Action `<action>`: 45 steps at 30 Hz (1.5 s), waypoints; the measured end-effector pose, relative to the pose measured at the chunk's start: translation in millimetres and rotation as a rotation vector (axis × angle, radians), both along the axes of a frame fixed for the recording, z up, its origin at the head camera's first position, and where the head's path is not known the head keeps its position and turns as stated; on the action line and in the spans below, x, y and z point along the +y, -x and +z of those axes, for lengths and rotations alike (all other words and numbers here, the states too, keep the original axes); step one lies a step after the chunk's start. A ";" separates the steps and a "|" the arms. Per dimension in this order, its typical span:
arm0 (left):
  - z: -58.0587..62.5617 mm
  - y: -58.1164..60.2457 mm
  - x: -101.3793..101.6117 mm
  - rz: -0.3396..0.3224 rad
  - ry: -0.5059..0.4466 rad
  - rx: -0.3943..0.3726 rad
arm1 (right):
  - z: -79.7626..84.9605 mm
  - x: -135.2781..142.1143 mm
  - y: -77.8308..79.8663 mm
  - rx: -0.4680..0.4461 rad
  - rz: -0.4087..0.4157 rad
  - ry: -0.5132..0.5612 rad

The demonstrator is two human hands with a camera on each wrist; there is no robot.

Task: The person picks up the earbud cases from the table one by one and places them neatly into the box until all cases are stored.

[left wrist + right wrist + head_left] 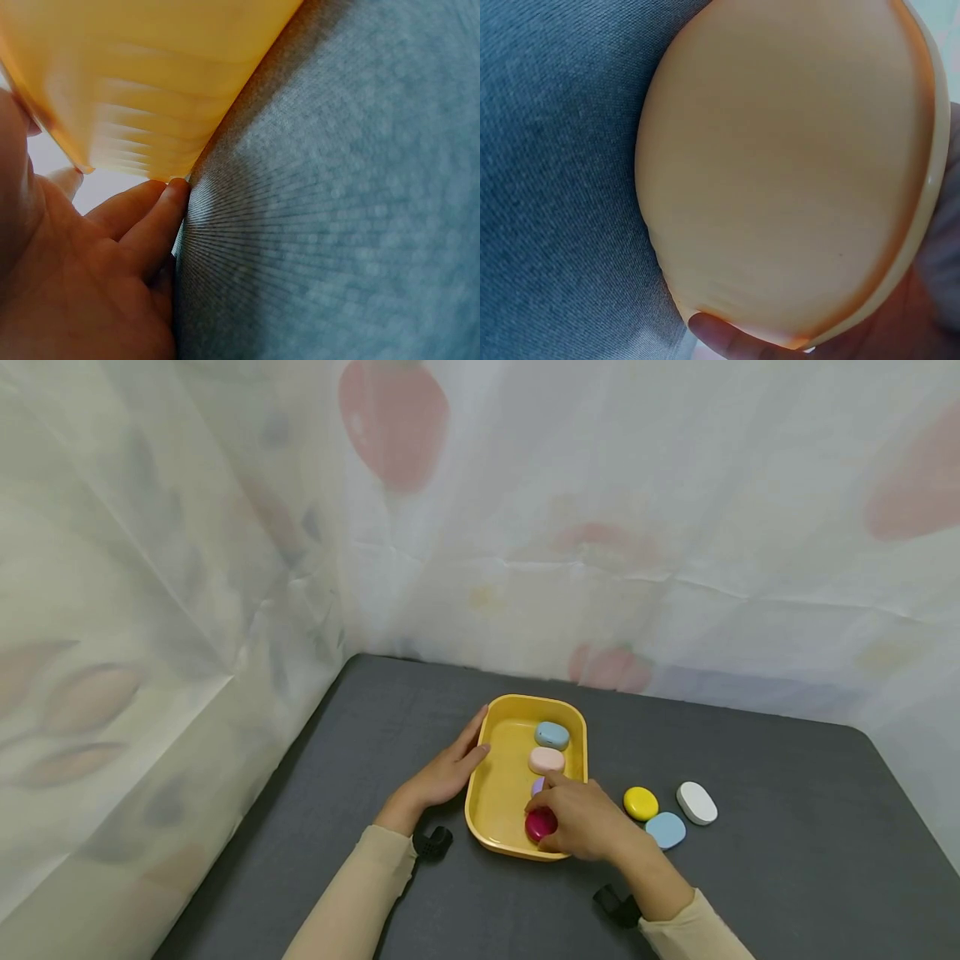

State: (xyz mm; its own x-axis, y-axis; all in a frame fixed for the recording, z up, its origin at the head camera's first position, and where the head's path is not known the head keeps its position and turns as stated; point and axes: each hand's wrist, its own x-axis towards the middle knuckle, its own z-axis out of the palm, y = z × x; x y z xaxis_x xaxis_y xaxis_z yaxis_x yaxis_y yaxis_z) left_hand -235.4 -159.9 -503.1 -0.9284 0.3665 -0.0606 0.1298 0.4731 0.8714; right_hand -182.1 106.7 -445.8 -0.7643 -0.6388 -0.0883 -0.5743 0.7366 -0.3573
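Observation:
A yellow rectangular tray (492, 802) with raised walls sits on the dark table. My left hand (447, 770) holds its left side, thumb at the rim and fingers along the outer wall; the left wrist view shows fingertips against that wall. Over the tray's near right corner, my right hand (581, 817) pinches a glossy dark-red round piece (541, 824) between thumb and fingers, inside the tray. Beyond it in a column lie a lilac piece (537, 786), partly hidden by the fingers, a pale pink oval piece (547, 760) and a blue oval piece (552, 735).
Right of the tray, a yellow round piece (641, 803), a light blue oval piece (666, 831) and a white oval piece (697, 802) lie close together on the grey table (795, 852). Printed white curtains (480, 552) hang behind and to the left.

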 end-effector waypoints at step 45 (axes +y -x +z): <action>0.4 -1.1 0.0 0.006 0.011 -0.010 | 7.1 6.7 -4.5 0.100 0.005 0.041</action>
State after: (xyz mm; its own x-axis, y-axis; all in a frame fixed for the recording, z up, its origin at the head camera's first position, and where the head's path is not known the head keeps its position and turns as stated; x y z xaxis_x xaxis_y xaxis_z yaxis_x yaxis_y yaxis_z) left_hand -234.4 -159.9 -502.7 -0.9301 0.3597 -0.0743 0.1176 0.4834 0.8675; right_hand -177.6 113.5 -438.7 -0.7646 -0.6443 0.0142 -0.6123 0.7194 -0.3280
